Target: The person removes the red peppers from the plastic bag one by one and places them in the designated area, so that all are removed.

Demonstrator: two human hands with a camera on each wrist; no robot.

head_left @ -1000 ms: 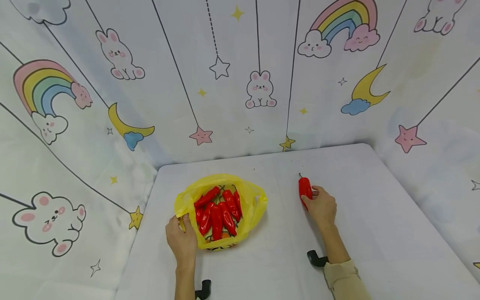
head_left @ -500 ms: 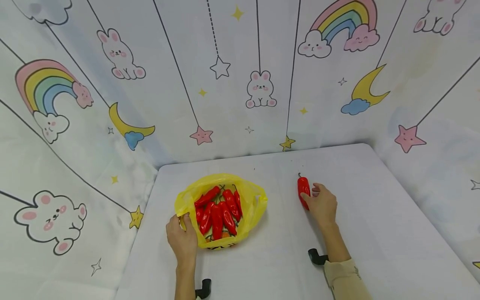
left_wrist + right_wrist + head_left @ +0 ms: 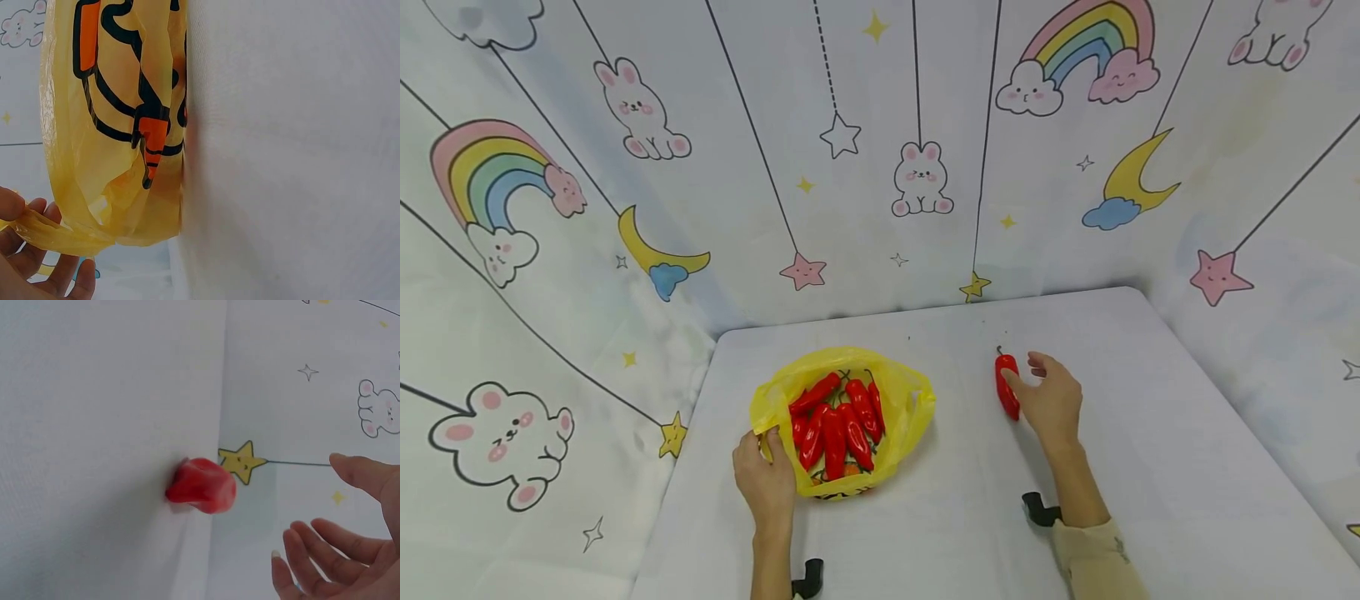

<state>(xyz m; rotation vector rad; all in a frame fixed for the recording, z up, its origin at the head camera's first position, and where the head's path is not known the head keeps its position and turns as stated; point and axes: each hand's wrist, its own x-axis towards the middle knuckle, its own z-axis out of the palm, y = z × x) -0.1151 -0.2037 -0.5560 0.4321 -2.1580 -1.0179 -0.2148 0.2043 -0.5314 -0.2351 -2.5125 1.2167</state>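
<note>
A yellow plastic bag (image 3: 910,437) stands with its mouth open on the left half of the table, several red chili peppers (image 3: 833,442) inside it. The left hand (image 3: 765,479) pinches the bag's left rim; in the left wrist view, thumb and fingers hold a twisted strip of yellow plastic (image 3: 56,236). One single red chili pepper (image 3: 1007,398) lies on the table to the right, stem pointing away. Just right of and above it is the right hand (image 3: 1055,404), thumb and fingers spread. In the right wrist view a gap separates this hand from the pepper (image 3: 203,485).
The white table (image 3: 940,533) is backed by a white cloth wall (image 3: 865,208) printed with rabbits, stars and rainbows. A black wrist mount (image 3: 1040,509) sits on the right forearm, another black mount (image 3: 809,578) by the left one.
The right hand has let go of the single pepper and drawn off a little to the right, its fingers spreading. The left hand and the bag stay put.
</note>
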